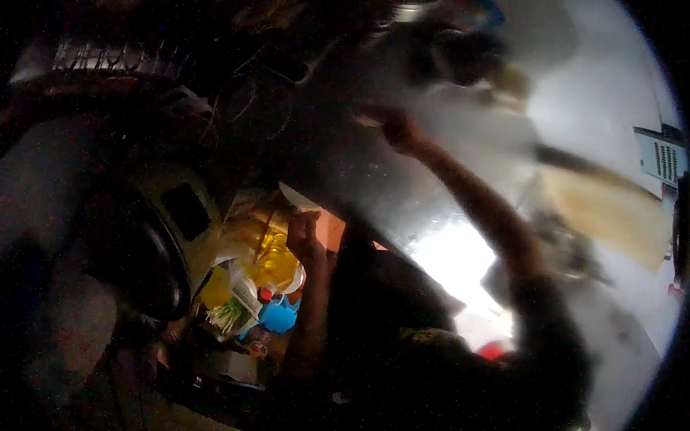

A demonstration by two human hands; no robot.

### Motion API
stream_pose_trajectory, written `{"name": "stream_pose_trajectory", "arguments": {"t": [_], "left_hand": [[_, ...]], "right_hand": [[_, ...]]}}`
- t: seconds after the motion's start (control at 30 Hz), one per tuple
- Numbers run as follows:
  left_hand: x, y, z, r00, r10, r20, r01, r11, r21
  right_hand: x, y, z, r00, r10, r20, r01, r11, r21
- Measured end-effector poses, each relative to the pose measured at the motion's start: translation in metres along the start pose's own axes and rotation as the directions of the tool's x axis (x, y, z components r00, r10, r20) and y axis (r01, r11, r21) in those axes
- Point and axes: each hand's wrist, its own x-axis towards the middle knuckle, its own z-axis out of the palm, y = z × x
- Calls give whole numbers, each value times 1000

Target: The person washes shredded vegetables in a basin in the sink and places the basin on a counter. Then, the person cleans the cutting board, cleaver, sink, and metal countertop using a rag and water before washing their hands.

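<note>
My right hand (pixel 399 134) reaches out over a dark grey surface, its fingers looking curled together. A thin shape juts from it to the left, too dark to name. My left hand (pixel 305 231) is lower down, beside a bottle of yellow liquid (pixel 277 265) with a red cap. Shadow and blur hide how its fingers are placed. Below the bottle are a blue cup (pixel 279 315) and a bundle of pale green stalks (pixel 226 315) in a wrapper.
At the left stands a large rounded appliance (pixel 150 254) with a dark panel. A beige board-like patch (pixel 603 213) and a light-blue slotted object (pixel 661 157) are at the right. Strong glare lies on the grey surface (pixel 454 257). Much of the view is dark.
</note>
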Motion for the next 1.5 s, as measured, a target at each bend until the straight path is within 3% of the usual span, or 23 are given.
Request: {"name": "stream_pose_trajectory", "arguments": {"t": [0.07, 0.13, 0.23, 0.3, 0.37, 0.47, 0.6, 0.63, 0.73, 0.8, 0.83, 0.87, 0.9, 1.0, 1.07, 1.13, 1.17, 1.23, 1.3, 1.33, 1.4, 1.43, 1.5], "left_hand": [[-10, 7, 5, 998, -59, -36, 61, 997, 42], [-20, 45, 10, 995, -72, -66, 89, 950, 300], [-19, 40, -4, 984, -86, -156, 118, 970, 213], [-7, -45, -54, 982, -55, -182, 73, 993, 94], [-9, -40, -44, 948, 239, -210, -197, 959, 203], [-10, 2, -27, 976, 204, -74, -148, 873, 464], [-38, -3, 9, 998, 67, -1, -67, 997, 35], [-36, -50, 7, 998, 68, 8, -67, 992, -105], [-21, -7, 45, 958, 170, 232, -249, 894, 373], [38, -16, 72, 853, 361, 376, -484, 816, 317], [69, -17, 89, 782, 453, 429, -598, 740, 308], [100, -25, 104, 815, 366, 449, -553, 723, 414], [137, -41, 116, 775, 413, 478, -631, 538, 559], [220, -56, 140, 572, 566, 594, -694, -54, 718], [245, -53, 147, 573, 560, 599, -744, 49, 666], [282, -92, 138, 651, 476, 591, -713, 116, 691], [277, -94, 140, 640, 471, 607, -719, 88, 690], [244, -56, 150, 565, 497, 658, -747, -31, 664], [203, -41, 151, 561, 491, 667, -765, -2, 644], [187, -47, 152, 617, 451, 645, -757, 116, 643], [131, -49, 151, 586, 410, 699, -806, 198, 559], [90, -45, 154, 494, 414, 764, -867, 166, 471], [31, -56, 163, 317, 452, 834, -929, 325, 177]], "right_hand": [[33, 24, 36, 991, 59, 120, -57, 998, -25], [50, 43, 68, 976, 76, 202, -50, 990, -131], [53, 47, 91, 966, 14, 258, 63, 956, -287], [38, 42, 92, 946, -4, 323, 113, 941, -319], [7, 36, 82, 909, -11, 416, 150, 941, -303], [-65, 25, 41, 826, 32, 562, 119, 966, -229], [-146, 3, -31, 679, 209, 704, -117, 977, -177], [-166, 10, -46, 680, 236, 694, -177, 972, -157], [-179, 10, -85, 802, 241, 547, -260, 965, -44], [-177, 9, -100, 917, 170, 361, -217, 972, 95], [-179, 15, -103, 953, 100, 288, -113, 993, 30], [-181, 20, -107, 976, 26, 218, -17, 999, -43], [-183, 24, -110, 987, -56, 152, 75, 990, -123], [-202, 5, -101, 997, 79, 3, -67, 872, -484], [-215, -12, -97, 983, 179, -46, -184, 974, -135], [-222, -19, -98, 998, 46, -38, -47, 998, -35], [-237, -7, -97, 996, 83, -21, -82, 993, 80], [-245, -11, -105, 992, 110, -61, -100, 984, 147], [-244, -15, -109, 987, 121, -106, -100, 978, 183], [-241, -19, -113, 984, 120, -135, -93, 978, 185], [-237, -16, -117, 977, 128, -169, -95, 977, 190], [-235, -9, -118, 974, 140, -177, -105, 976, 191], [-223, -12, -124, 966, 152, -210, -114, 977, 181]]}}
